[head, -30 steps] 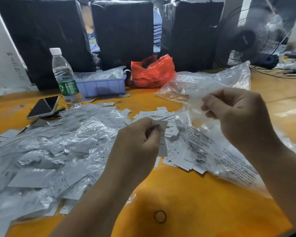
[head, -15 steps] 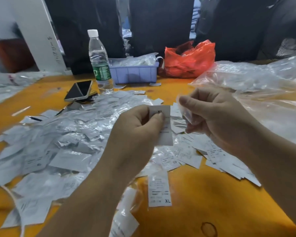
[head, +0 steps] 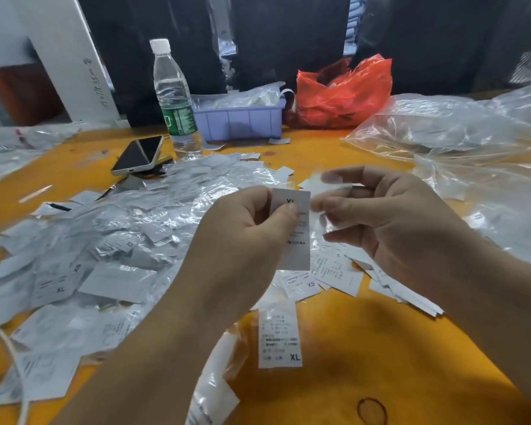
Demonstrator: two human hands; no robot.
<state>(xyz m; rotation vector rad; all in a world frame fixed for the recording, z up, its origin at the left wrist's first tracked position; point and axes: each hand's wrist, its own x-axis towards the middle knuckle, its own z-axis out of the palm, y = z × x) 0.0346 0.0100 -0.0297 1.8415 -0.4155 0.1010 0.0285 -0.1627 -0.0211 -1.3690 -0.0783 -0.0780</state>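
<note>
My left hand [head: 246, 228] pinches a white size label [head: 295, 253] marked XL between thumb and fingers, holding it upright over the orange table [head: 380, 363]. My right hand [head: 396, 228] is just right of it, with its fingers curled round a small clear plastic sleeve [head: 334, 223] that is blurred. A heap of labels in clear sleeves [head: 120, 240] lies to the left. Loose white labels [head: 334, 271] lie under my hands, and one XL label [head: 279, 338] lies nearer to me.
At the back stand a water bottle [head: 174, 99], a phone [head: 138, 154], a purple tray [head: 239, 121] and a red plastic bag [head: 344, 93]. A large clear bag [head: 457, 127] covers the right side. A white cable [head: 10, 348] runs at the lower left.
The view has swung left and closer. My left hand raised the XL label, and my right hand came in beside it, away from the large clear bag.
</note>
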